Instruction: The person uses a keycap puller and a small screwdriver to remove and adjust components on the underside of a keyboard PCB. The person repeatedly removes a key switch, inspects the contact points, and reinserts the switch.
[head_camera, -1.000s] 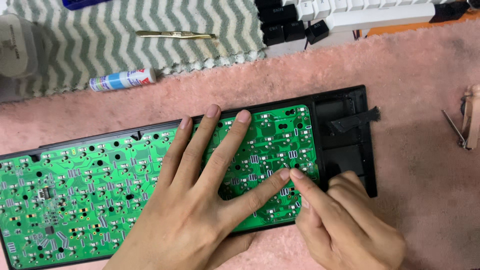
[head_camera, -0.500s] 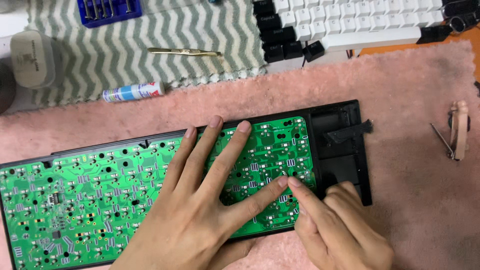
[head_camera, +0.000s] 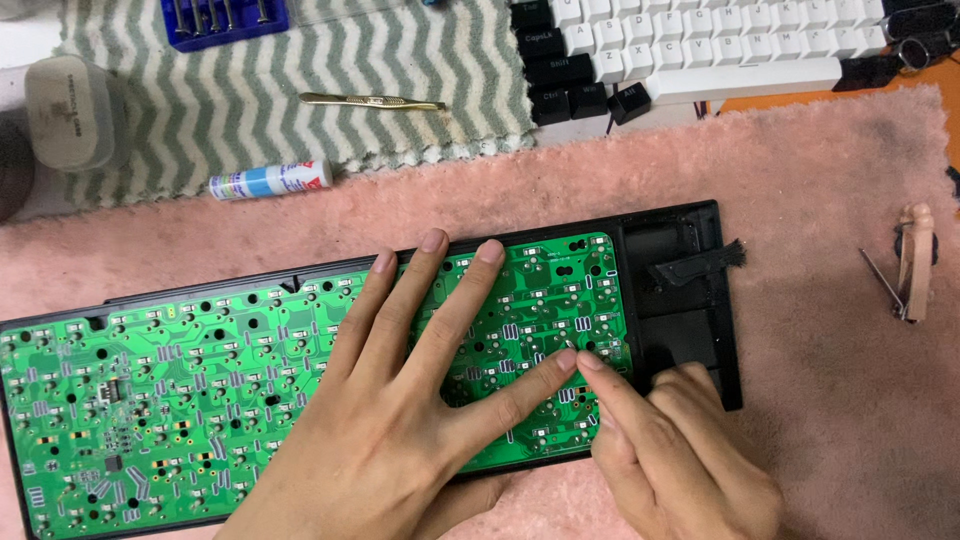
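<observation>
Green circuit board (head_camera: 200, 400) in black keyboard case (head_camera: 690, 300) on pink mat (head_camera: 800, 200), lower edge cut off. Left hand (head_camera: 400, 430) lies flat, fingers spread open. Right hand (head_camera: 670, 460) fingers curled, forefinger pressing board; any grip is hidden.

- I see a pink mat (head_camera: 800, 200) covering most of the bench.
- A striped towel (head_camera: 400, 60) lies beyond it, orange bench (head_camera: 830, 98) showing at top right.
- Light is even.
</observation>
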